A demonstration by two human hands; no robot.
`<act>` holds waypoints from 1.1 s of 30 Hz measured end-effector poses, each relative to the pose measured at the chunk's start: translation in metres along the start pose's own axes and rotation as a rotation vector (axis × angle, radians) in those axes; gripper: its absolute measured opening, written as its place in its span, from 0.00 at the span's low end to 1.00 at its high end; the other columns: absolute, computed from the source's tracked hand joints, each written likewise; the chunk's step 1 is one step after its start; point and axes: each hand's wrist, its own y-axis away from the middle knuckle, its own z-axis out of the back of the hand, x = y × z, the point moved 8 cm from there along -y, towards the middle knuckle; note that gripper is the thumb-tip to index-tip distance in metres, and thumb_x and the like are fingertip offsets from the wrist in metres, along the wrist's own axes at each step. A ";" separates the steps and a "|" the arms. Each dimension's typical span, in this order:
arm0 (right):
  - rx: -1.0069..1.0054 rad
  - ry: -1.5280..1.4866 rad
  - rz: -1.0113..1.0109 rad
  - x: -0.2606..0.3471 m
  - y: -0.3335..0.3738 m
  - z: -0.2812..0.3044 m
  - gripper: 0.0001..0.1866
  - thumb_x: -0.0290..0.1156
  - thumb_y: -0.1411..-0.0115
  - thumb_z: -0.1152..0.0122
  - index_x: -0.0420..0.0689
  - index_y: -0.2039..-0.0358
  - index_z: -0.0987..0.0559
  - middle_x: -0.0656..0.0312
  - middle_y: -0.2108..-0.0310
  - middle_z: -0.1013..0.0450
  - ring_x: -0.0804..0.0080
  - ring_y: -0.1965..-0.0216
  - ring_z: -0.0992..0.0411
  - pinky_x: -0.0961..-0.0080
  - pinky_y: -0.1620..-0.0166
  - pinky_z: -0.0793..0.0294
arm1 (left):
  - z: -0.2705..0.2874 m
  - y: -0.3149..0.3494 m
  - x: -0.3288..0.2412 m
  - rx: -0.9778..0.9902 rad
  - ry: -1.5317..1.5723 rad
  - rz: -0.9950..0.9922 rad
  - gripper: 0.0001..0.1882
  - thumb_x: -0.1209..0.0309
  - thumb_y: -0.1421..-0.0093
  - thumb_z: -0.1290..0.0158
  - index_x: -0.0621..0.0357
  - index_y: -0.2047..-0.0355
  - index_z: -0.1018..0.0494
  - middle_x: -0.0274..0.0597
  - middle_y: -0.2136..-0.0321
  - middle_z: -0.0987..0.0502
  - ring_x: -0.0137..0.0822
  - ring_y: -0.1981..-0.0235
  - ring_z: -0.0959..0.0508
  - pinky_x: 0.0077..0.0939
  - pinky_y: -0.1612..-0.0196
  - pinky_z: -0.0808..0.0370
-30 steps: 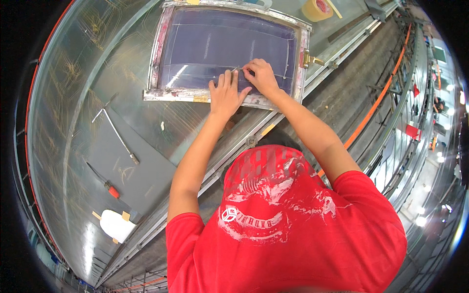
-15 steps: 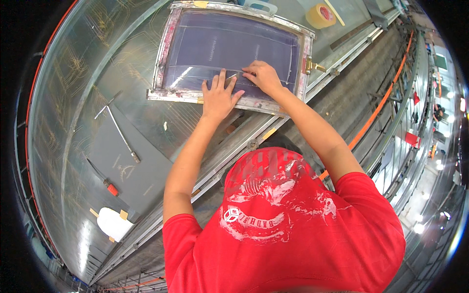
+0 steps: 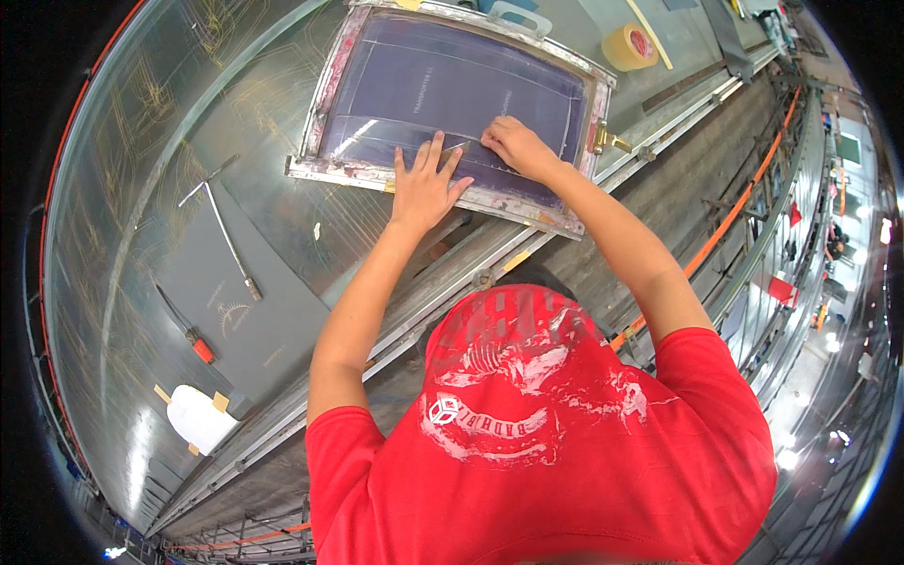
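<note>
A screen-printing frame (image 3: 490, 201), with a worn, paint-stained metal rim, lies tilted on the long table at the top centre. Dark purple mesh (image 3: 461, 71) fills it, with thin pale lines like tape edges near its borders. My left hand (image 3: 424, 193) rests on the near part of the mesh, fingers spread flat. To its right, my right hand (image 3: 520, 149) has its fingertips pinched together at the mesh; what they hold, if anything, is too small to make out. A short shiny sliver (image 3: 459, 146) shows between the two hands.
Left of the frame lie a grey printed sheet (image 3: 240, 301), a thin T-shaped metal tool (image 3: 221, 231), a red-handled tool (image 3: 201, 348) and a taped white pad (image 3: 198, 419). A yellow tape roll (image 3: 629, 47) sits at the back right. A metal rail (image 3: 273, 443) edges the table.
My right hand has shifted slightly right and its fingers have drawn together. My left hand stays flat on the mesh. The whole view has shifted a little.
</note>
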 end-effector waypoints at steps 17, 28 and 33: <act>0.153 0.219 -0.083 -0.023 0.112 0.065 0.08 0.35 0.37 0.43 0.45 0.64 0.22 0.59 0.67 0.29 0.59 0.59 0.30 0.64 0.56 0.37 | -0.004 0.001 0.000 0.121 0.023 0.003 0.48 0.29 0.46 0.54 0.46 0.34 0.36 0.47 0.29 0.50 0.45 0.29 0.48 0.71 0.34 0.55; -0.048 -0.242 -0.416 -0.089 0.201 0.160 0.07 0.29 0.37 0.41 0.39 0.63 0.26 0.57 0.57 0.25 0.65 0.56 0.28 0.68 0.52 0.29 | 0.000 -0.003 -0.003 0.170 -0.022 -0.018 0.50 0.28 0.49 0.52 0.47 0.34 0.37 0.47 0.28 0.52 0.45 0.27 0.51 0.71 0.34 0.54; -0.496 -0.405 -0.706 -0.132 0.243 0.190 0.09 0.30 0.35 0.42 0.40 0.60 0.29 0.60 0.62 0.23 0.75 0.57 0.26 0.75 0.51 0.28 | 0.010 -0.005 0.004 0.125 -0.026 -0.037 0.42 0.32 0.44 0.53 0.43 0.37 0.32 0.47 0.29 0.50 0.45 0.28 0.49 0.69 0.34 0.53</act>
